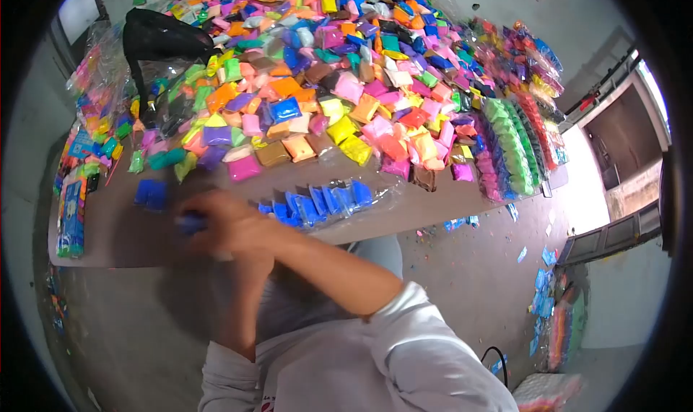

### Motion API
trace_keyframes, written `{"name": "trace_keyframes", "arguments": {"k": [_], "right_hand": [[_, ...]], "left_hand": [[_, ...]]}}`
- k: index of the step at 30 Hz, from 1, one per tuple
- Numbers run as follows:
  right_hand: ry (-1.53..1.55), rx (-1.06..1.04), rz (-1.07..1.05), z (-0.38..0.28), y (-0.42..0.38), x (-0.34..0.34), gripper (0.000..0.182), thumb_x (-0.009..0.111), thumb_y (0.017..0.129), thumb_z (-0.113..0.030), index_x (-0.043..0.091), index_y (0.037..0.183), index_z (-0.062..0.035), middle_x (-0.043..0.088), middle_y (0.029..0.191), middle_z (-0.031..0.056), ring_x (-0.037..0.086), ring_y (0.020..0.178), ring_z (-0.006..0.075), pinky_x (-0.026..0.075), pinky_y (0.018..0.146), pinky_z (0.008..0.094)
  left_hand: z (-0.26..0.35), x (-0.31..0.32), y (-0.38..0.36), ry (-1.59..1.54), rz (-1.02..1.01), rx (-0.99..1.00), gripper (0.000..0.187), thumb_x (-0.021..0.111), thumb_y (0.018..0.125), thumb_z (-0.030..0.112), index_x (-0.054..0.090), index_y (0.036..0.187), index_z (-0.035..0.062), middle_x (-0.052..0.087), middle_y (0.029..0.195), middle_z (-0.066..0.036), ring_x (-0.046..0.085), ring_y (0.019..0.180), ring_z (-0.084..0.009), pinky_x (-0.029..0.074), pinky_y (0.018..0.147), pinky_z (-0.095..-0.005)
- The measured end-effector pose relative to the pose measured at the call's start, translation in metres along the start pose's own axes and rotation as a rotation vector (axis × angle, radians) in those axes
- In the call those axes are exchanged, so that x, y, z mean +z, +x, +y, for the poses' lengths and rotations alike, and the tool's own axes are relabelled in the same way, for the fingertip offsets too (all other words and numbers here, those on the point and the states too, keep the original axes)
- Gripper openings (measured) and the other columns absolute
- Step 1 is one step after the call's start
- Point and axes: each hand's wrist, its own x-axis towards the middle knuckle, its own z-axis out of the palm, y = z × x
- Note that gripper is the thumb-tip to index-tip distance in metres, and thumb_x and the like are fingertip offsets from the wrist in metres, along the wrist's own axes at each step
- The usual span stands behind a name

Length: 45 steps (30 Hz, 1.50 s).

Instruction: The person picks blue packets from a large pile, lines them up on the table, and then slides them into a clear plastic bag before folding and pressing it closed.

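My right hand (pixel 213 213), smeared by motion, reaches across to the left above the table's front part. Its fingers are closed around a small blue packet (pixel 191 223). My left hand (pixel 249 247) is crossed under the right wrist, and its fingers are hidden or blurred. Beyond the hands, to the left, a flat blue packet (pixel 151 194) lies on the brown table (pixel 108 228). To the right of the hands, a row of blue packets (pixel 317 204) in clear wrapping lies along the table's front edge.
A large heap of colourful packets (pixel 296 94) covers the table's back. A black bag (pixel 162 36) rests at the back left. Wrapped packet strips (pixel 509 145) stand at the right, and a wrapped multicoloured pack (pixel 71 217) is at the left edge. Blue wrappers (pixel 541 293) litter the floor.
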Motion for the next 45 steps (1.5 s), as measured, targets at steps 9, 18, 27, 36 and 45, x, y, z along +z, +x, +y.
{"name": "trace_keyframes", "arguments": {"k": [9, 18, 27, 36, 45], "right_hand": [[0.587, 0.421, 0.546, 0.016, -0.160, -0.175, 0.048, 0.066, 0.071, -0.009, 0.063, 0.119, -0.0023, 0.065, 0.110, 0.0109, 0.062, 0.097, 0.0197, 0.049, 0.089, 0.0324], [-0.652, 0.774, 0.069, 0.014, -0.137, -0.191, 0.050, 0.061, 0.086, -0.043, 0.064, 0.104, 0.0038, 0.065, 0.092, 0.0288, 0.064, 0.089, 0.0446, 0.050, 0.081, 0.0508], [-0.735, 0.795, 0.092, 0.019, -0.136, -0.205, 0.042, 0.065, 0.086, -0.038, 0.066, 0.105, -0.0005, 0.067, 0.093, 0.0228, 0.067, 0.087, 0.0369, 0.052, 0.079, 0.0443], [-0.613, 0.645, 0.249, 0.032, -0.165, -0.207, 0.035, 0.070, 0.085, -0.027, 0.066, 0.107, -0.0003, 0.069, 0.079, 0.0128, 0.068, 0.073, 0.0204, 0.052, 0.068, 0.0329], [-0.967, 0.757, 0.100, 0.021, -0.158, -0.205, 0.029, 0.069, 0.077, -0.032, 0.069, 0.081, -0.0033, 0.068, 0.071, 0.0143, 0.066, 0.068, 0.0290, 0.052, 0.068, 0.0410]], "left_hand": [[0.027, -0.024, 0.024, 0.035, -0.168, 0.019, 0.021, 0.059, 0.089, 0.018, 0.063, 0.094, -0.0019, 0.062, 0.093, -0.018, 0.056, 0.090, -0.0376, 0.044, 0.081, -0.0463], [0.026, -0.024, 0.024, 0.034, -0.138, 0.060, 0.023, 0.060, 0.089, 0.019, 0.062, 0.093, -0.0030, 0.061, 0.092, -0.018, 0.056, 0.089, -0.0372, 0.044, 0.080, -0.0454], [0.025, -0.022, 0.024, 0.022, -0.123, 0.074, 0.023, 0.061, 0.089, 0.020, 0.061, 0.090, -0.0035, 0.061, 0.090, -0.018, 0.055, 0.085, -0.0373, 0.044, 0.077, -0.0455], [0.025, -0.023, 0.023, 0.023, -0.118, 0.087, 0.026, 0.059, 0.092, 0.024, 0.062, 0.092, -0.0019, 0.062, 0.093, -0.017, 0.056, 0.087, -0.0365, 0.044, 0.079, -0.0442], [0.026, -0.023, 0.023, 0.044, -0.138, 0.077, 0.027, 0.058, 0.093, 0.025, 0.063, 0.092, -0.0015, 0.062, 0.093, -0.017, 0.056, 0.087, -0.0366, 0.043, 0.078, -0.0447]]}}
